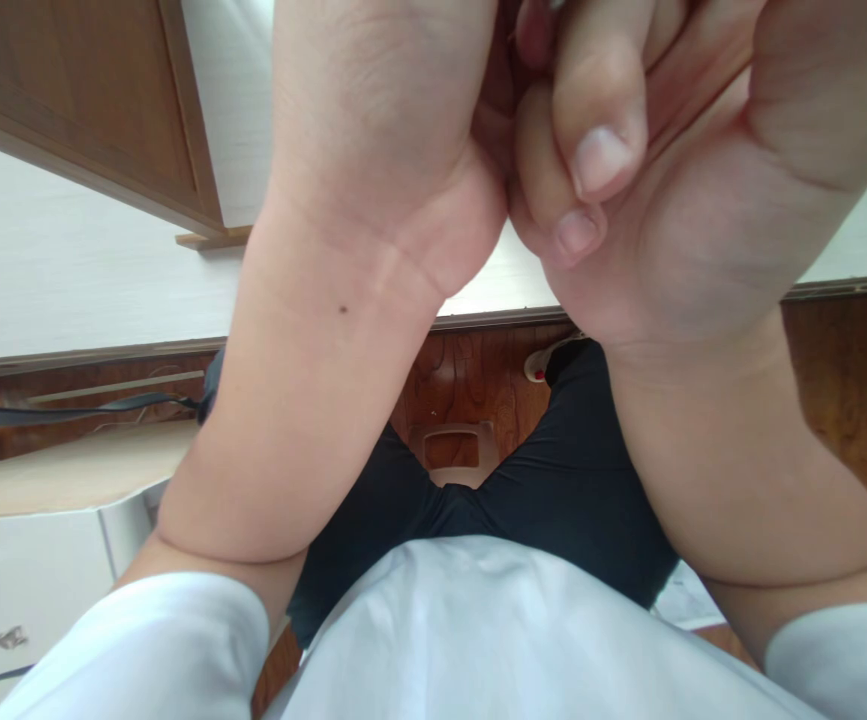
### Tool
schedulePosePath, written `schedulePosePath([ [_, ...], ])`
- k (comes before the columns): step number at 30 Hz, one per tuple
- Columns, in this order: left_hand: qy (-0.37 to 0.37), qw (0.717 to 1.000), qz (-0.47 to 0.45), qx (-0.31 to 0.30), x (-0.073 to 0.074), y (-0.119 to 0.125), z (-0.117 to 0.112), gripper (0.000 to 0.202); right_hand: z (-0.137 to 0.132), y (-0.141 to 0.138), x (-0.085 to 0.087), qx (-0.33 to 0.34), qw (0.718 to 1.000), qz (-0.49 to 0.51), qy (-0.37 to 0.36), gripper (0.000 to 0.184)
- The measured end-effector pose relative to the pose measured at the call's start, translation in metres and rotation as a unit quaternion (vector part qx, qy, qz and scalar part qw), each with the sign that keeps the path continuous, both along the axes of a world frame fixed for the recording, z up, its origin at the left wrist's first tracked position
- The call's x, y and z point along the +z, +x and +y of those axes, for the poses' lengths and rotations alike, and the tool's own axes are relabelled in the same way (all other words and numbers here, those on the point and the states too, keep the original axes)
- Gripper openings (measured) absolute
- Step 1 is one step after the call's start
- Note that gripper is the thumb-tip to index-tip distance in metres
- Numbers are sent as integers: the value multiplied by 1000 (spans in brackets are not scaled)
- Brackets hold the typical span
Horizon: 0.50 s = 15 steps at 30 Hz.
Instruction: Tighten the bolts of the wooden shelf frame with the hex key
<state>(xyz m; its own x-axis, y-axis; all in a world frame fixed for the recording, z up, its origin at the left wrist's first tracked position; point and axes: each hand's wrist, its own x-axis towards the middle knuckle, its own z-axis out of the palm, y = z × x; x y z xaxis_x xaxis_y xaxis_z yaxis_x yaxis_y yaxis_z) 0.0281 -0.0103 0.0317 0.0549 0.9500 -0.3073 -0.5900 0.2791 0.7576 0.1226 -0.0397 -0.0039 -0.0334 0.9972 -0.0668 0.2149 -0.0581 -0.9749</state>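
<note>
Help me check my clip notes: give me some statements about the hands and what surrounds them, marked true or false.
1. The left hand and the right hand press together close to the camera. True.
2. Both hands lie flat on a table. False: they are raised, with fingers curled.
3. The sleeves are white. True.
4. The trousers are red. False: the trousers are dark.
5. A black cable runs in from the left edge of the picture. True.
</note>
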Motion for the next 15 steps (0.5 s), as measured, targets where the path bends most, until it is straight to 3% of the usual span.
schedulePosePath([
  [4,-5,1000,19,5,0,0,2,64,2,-1,-6,6,999,41,-6,110],
  [6,-18,999,30,9,1,0,3,68,4,0,-11,28,989,129,68,111],
  [9,-22,999,25,1,2,1,3,67,6,0,-17,84,936,284,191,91],
  [13,-11,999,30,-22,2,1,1,55,2,-5,-12,12,958,223,181,79],
  [15,-99,995,18,-19,2,0,0,51,-3,-9,-7,-70,950,209,223,78],
])
